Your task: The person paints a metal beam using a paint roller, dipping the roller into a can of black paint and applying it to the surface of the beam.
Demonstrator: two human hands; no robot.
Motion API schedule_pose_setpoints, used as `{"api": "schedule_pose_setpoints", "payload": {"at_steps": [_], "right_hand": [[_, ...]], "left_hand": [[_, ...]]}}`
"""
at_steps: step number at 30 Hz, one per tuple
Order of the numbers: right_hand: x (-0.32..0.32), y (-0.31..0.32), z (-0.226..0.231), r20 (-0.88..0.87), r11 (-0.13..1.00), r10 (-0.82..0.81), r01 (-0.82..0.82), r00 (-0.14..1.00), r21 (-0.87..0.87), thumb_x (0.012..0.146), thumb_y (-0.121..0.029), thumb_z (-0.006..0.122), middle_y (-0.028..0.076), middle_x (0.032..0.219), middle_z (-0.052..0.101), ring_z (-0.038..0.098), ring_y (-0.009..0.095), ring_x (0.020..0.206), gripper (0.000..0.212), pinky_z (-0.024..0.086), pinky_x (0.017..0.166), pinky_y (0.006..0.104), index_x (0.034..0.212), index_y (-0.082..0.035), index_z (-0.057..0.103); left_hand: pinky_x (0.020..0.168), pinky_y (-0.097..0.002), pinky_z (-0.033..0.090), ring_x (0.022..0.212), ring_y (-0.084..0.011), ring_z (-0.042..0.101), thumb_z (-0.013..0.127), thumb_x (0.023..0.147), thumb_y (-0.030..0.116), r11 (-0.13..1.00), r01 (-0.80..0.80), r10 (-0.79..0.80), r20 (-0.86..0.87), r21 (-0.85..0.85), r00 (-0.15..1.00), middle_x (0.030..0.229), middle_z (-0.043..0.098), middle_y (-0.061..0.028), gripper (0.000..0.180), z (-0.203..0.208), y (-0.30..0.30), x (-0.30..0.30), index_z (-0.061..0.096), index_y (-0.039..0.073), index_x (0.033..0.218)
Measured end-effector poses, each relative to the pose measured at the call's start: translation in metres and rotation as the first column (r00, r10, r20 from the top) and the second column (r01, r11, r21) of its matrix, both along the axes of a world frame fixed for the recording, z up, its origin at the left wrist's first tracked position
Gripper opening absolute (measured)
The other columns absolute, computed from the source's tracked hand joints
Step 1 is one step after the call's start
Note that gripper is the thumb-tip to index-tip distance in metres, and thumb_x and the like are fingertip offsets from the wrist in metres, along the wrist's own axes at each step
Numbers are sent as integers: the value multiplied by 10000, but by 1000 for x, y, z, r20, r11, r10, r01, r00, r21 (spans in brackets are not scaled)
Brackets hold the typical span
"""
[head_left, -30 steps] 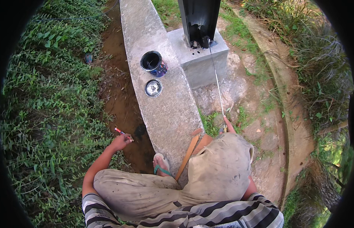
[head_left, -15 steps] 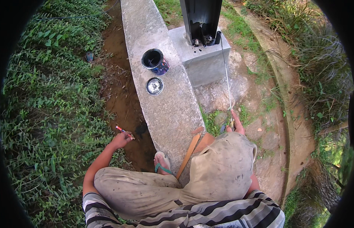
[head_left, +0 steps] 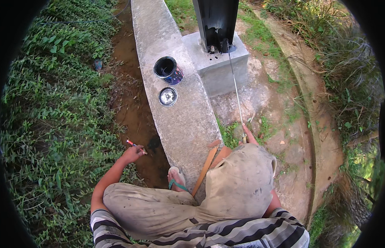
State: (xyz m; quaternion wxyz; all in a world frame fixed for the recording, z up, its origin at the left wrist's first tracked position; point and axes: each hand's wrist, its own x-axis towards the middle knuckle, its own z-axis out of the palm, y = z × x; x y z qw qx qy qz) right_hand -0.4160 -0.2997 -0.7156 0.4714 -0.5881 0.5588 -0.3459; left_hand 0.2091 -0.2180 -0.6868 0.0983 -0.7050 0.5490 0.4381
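My right hand (head_left: 249, 135), partly hidden behind my knee, grips the handle end of a long, thin-rodded paint roller (head_left: 236, 91). The roller's black head rests inside the foot of a black steel post (head_left: 216, 18), which stands on a concrete block (head_left: 223, 72). Out to the left, over the muddy ditch, my left hand (head_left: 133, 153) pinches a small slim stick (head_left: 130, 142) with a red and white end; its kind is unclear. An open can of black paint (head_left: 174, 76) sits on the concrete ledge, its round lid (head_left: 168, 96) lying just nearer.
I squat on the concrete ledge (head_left: 184, 124), one sandalled foot (head_left: 176, 179) beside the muddy ditch (head_left: 132, 99). Flat orange-brown pieces (head_left: 205, 168) lie by my knee. Leafy plants (head_left: 60, 124) crowd the left; a curved concrete kerb (head_left: 302, 82) runs along the right.
The roller head has moved left from the post's right edge into its recess, and the rod has swung left with my right hand. My left hand has barely shifted.
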Motion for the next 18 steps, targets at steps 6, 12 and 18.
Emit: {"api": "schedule_pose_setpoints", "payload": {"at_steps": [6,12,18], "right_hand": [[21,-45,52,-36,973,-47,54,998,223,939,36,614,221,1547,606,570,265,1444,722,438,1178,357,1632,-112,476],[7,-19,40,104,984,-62,44,993,172,936,-5,623,257,1564,579,560,328,1468,692,442,1190,388,1612,-83,497],[13,-47,61,-108,970,-96,117,990,214,921,-30,617,267,1538,598,600,350,1426,710,462,1173,398,1618,-95,495]], "left_hand": [[1002,-429,573,1161,-339,752,731,1012,351,1000,2,-2,-45,-1,999,1229,775,-214,549,1,1,-3,639,4,1427],[1006,-418,571,1157,-324,754,726,1015,351,998,-52,51,-51,-22,997,1253,765,-224,547,6,1,5,632,22,1442],[983,-425,582,1132,-342,761,715,1023,346,997,41,-45,59,59,997,1212,779,-222,541,12,-8,-7,631,19,1445]]}}
